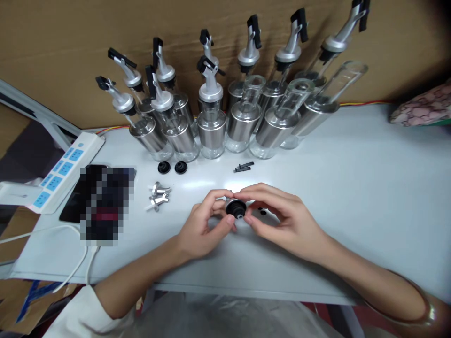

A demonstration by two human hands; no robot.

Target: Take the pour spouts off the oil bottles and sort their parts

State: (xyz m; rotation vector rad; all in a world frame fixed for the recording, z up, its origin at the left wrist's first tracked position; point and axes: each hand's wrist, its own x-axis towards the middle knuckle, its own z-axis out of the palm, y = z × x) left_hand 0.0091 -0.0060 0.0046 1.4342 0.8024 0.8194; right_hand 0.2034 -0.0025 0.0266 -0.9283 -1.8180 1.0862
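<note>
Between my two hands is a bottle pourer top (235, 208), its black ribbed stopper turned toward me and a silvery rim around it. My left hand (206, 224) pinches it from the left with thumb and fingers. From the right, the fingers of my right hand (282, 220) close around its other side; the pourer's far side is hidden. Small black pieces (263, 212) lie just by my right fingers. Two black rubber stoppers (181, 167), two silvery pourer spouts (158, 196) and thin black levers (244, 167) rest on the table beyond my hands.
Several glass bottles with steel bands (212, 131) stand along the cardboard wall (70, 56), most with pourer tops, some open-necked. At left lie a power strip (63, 173), phones (75, 197) and white cables (86, 260). A patterned bundle (423, 107) sits at the right back.
</note>
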